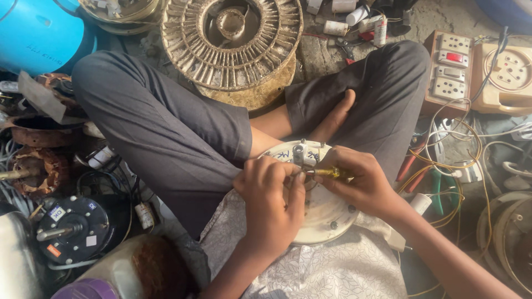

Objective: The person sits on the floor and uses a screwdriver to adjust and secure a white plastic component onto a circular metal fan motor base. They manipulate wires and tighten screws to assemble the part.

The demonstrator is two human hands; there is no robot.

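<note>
Both hands meet over a white motor cover (327, 216) in the lap. Left hand (270, 194) fingers curl onto its near-left edge; right hand (360, 180) fingers clamp a yellow screwdriver (328, 173) pointing left at the terminal block (303, 155).

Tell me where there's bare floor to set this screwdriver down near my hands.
Little room. One bare concrete strip lies between the metal spool and the switch board. Right of the right hand, wires and pliers crowd the floor. Left of the left hand, motors and coils fill it.
</note>
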